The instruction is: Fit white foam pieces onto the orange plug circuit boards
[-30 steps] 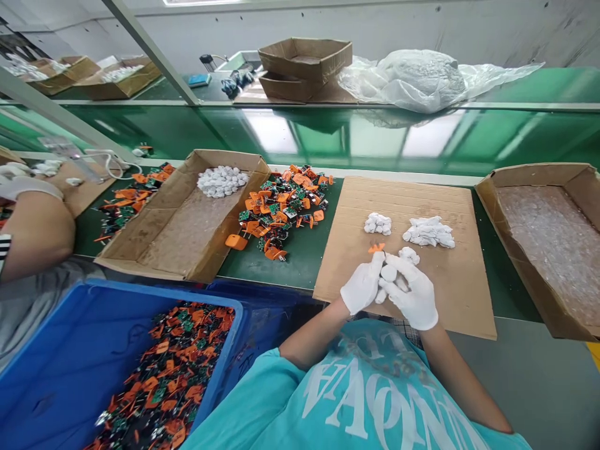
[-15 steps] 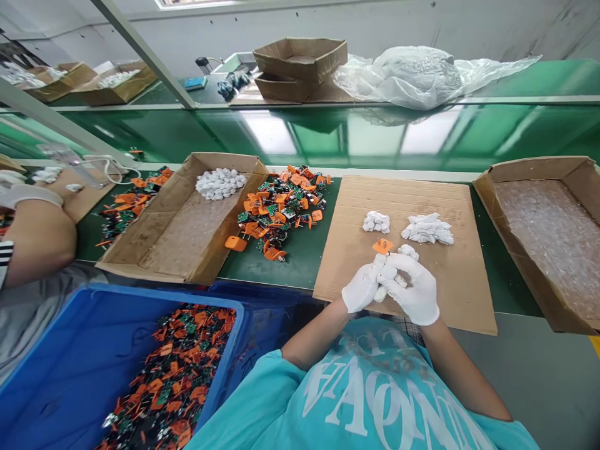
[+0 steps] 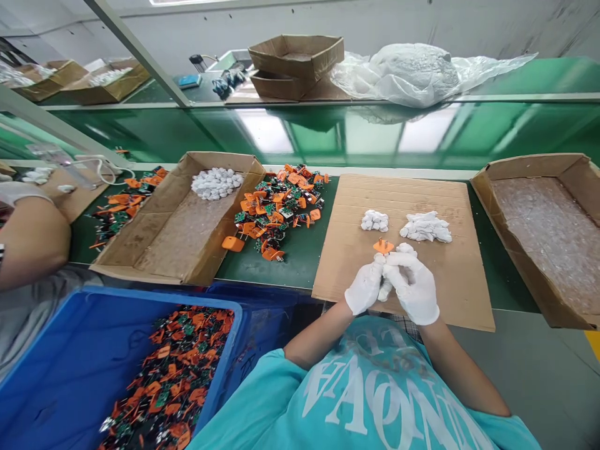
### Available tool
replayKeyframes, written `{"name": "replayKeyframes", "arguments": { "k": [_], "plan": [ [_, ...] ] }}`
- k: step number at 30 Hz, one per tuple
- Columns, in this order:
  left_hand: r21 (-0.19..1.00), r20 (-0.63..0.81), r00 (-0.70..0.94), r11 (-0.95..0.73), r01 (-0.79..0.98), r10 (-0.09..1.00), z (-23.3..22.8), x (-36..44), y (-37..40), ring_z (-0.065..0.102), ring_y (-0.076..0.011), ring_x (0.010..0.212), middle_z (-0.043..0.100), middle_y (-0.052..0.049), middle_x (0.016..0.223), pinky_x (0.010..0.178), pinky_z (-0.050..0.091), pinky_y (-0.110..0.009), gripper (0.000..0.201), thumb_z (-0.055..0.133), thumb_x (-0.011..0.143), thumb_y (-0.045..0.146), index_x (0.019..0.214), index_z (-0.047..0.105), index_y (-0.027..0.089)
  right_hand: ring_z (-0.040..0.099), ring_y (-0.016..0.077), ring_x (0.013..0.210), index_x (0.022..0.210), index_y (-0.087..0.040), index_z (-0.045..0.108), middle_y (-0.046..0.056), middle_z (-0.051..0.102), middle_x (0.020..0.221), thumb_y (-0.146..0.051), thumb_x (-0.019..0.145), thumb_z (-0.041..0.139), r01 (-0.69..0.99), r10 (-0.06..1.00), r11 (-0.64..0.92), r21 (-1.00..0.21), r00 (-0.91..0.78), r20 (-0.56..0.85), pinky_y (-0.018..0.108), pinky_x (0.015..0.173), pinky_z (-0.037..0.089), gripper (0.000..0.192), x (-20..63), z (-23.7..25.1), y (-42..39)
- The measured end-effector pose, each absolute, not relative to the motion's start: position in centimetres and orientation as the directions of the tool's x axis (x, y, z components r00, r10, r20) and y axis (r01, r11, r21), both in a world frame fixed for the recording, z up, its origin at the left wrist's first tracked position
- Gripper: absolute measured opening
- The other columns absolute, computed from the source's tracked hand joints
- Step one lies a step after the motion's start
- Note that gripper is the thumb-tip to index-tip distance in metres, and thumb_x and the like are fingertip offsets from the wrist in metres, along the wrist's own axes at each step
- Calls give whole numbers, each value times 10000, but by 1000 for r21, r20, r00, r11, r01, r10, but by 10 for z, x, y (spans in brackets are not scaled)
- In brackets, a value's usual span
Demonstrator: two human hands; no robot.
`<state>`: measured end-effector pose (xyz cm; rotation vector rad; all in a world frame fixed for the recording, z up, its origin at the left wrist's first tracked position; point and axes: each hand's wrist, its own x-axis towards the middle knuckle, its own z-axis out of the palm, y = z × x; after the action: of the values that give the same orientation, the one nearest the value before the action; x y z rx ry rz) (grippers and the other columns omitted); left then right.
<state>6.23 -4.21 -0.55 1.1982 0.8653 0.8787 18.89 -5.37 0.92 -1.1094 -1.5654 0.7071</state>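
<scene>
"Head view, pls: materials, shapes at the fingers?"

"Orange plug part [image 3: 383, 246]: smooth, hard-looking plate, approx diamond as seen, w/ metal prongs pointing up. Held over a flat brown cardboard sheet [image 3: 454, 281] by L hand [image 3: 365, 286] and R hand [image 3: 415, 290], both in thin white gloves. Beyond, on same sheet: small white heap [image 3: 374, 220], lumpy; larger white heap [image 3: 425, 226], soft-looking, longer bits."

"Farther out?"

"To the L, tangled parts pile [image 3: 281, 212], orange/green/black; then L tray [image 3: 173, 250], cardboard, w/ rounded white pieces [image 3: 217, 183]. Far R, another cardboard box [image 3: 515, 250] lined w/ shiny clear film."

"Diff vs 1 s ago?"

"Plug part seen narrow & jagged then; now turned to show more face. Round white piece visible btwn hands then, now hidden."

"Position vs fingers?"

"Just above L fingertips, touching. L fingers bunched, pinching plug part from below. R thumb & index curved into a loop, tips near L's; can't tell if gripping anything."
</scene>
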Motion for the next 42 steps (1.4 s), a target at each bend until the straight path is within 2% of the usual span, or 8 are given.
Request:
{"name": "replayKeyframes", "arguments": {
  "k": [5,8,11,16,24,28,32,42],
  "plan": [
    [986,-16,484,94,-137,875,-1,50,-41,528,-137,543,545,-35,533,586,472,-280,774,373,737,910,598,536,167,594,258,1248,1272,-270,612,86,605,1362,-315,976,497,339,784,620,-707,-235,575,476,1083,457,321,192,20,-56],
    [983,100,355,-38,-177,929,6,44,-39,592,-166,680,639,-48,713,713,520,-303,664,557,770,784,956,664,155,516,279,1337,1368,-319,524,78,498,1470,-296,965,514,327,801,595,-734,-172,574,523,1106,435,404,193,21,-59],
    [972,198,283,-151,-180,939,7,42,-39,621,-189,817,669,-84,915,799,530,-323,713,619,787,705,1242,593,157,518,273,1337,1299,-342,564,57,455,1492,-214,919,584,404,764,624,-669,-138,630,490,1109,450,402,191,15,-60],
    [965,262,337,-250,-79,904,1,39,-36,560,-147,678,633,-49,784,714,523,-298,713,604,833,651,1324,554,137,502,282,1349,1300,-312,569,79,430,1509,-140,886,600,518,710,660,-545,-192,678,505,1143,411,449,190,12,-58],
    [995,93,402,-97,-10,911,7,38,-34,592,-169,694,652,-54,745,685,512,-293,592,588,800,703,989,661,147,491,316,1358,1231,-292,612,99,529,1407,-151,856,605,474,718,673,-567,-236,655,530,1102,440,401,193,25,-55],
    [992,-73,534,117,-49,842,7,37,-37,403,-86,444,453,31,506,444,339,-226,616,533,787,768,753,585,155,522,307,1329,1290,-268,583,115,533,1424,-195,841,651,450,740,665,-595,-295,604,512,1114,424,460,201,30,-53],
    [965,-142,587,243,-98,797,9,38,-37,339,-55,401,404,36,467,404,276,-210,710,515,710,859,585,464,162,667,228,1116,1400,-236,501,97,664,1268,-295,850,686,377,764,637,-673,-428,484,363,966,547,583,203,31,-51],
    [843,-116,630,412,-347,768,-14,52,-39,215,-56,309,230,59,342,337,209,-232,725,395,749,889,484,277,225,712,221,1022,1140,-274,677,45,730,1153,-324,885,661,488,762,639,-594,-301,573,355,881,585,260,196,13,-48]
  ]
}}
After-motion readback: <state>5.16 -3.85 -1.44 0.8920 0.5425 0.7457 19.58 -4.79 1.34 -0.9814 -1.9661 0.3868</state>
